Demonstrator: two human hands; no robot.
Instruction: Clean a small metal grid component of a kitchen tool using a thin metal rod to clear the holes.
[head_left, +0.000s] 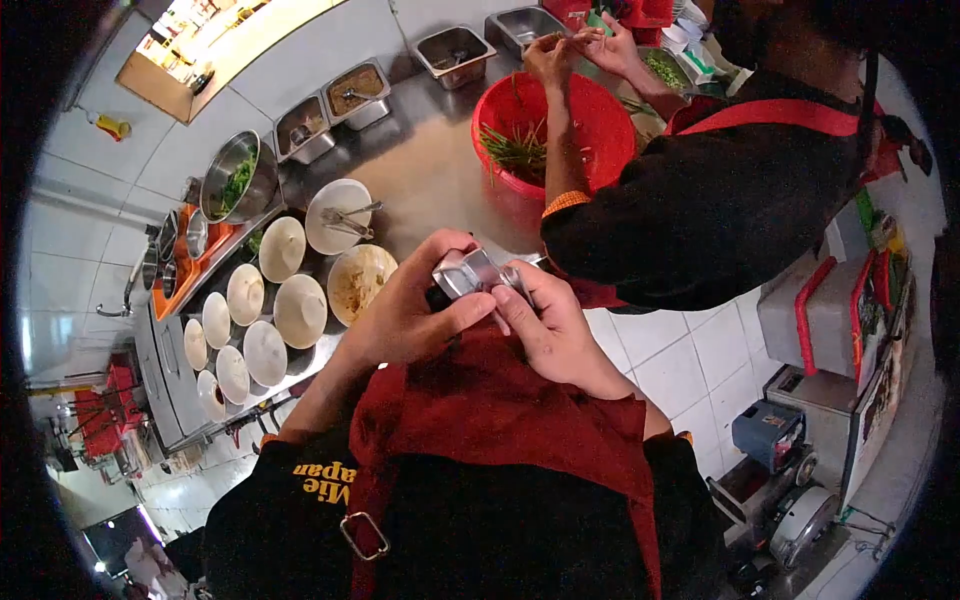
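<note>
Close in front of my chest, both hands meet around a small shiny silver-grey object (466, 274), whose exact kind I cannot tell. My left hand (409, 319) wraps its far side, with the thumb lying along the near edge. A second silvery piece (513, 283) shows between the thumb and fingers of my right hand (559, 337). Whether the two pieces are joined is hidden by my fingers. Beneath the hands hangs my dark red apron (480, 420). To the left of my left hand stands a pale bowl (360, 281) with brown sauce residue.
Several pale bowls (300, 311) stand on the steel counter (427, 165) at left, one holding forks (346, 220). Along the wall are steel pans (360, 94) and a steel bowl of greens (238, 176). At right a co-worker (675, 202) reaches over a red basin (611, 112) with green stalks (517, 150).
</note>
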